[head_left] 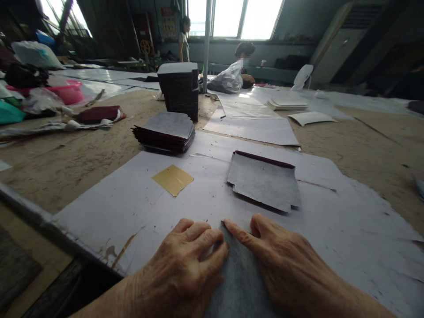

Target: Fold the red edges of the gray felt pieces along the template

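Note:
A grey-backed piece of sheet material [240, 269] lies in front of me at the bottom, with a dark tip at its far end. My left hand [195, 251] is closed at its left side, fingers curled and thumb pressed in along the edge. On the right side, my right hand [281, 251] presses down, one digit stretched to the dark tip and the others bent. Both palms hide much of the piece. Just beyond my right hand lies another grey-backed piece [263, 183], with notched corners and a folded maroon edge. A gold square [172, 179] lies beyond my left hand.
White paper [109, 198] covers the table here. Farther off stand a low stack of grey-and-maroon pieces [165, 132] and a taller stack [179, 90]. A maroon bundle [99, 114] and pink basin [68, 92] are left. Two people are beyond the table.

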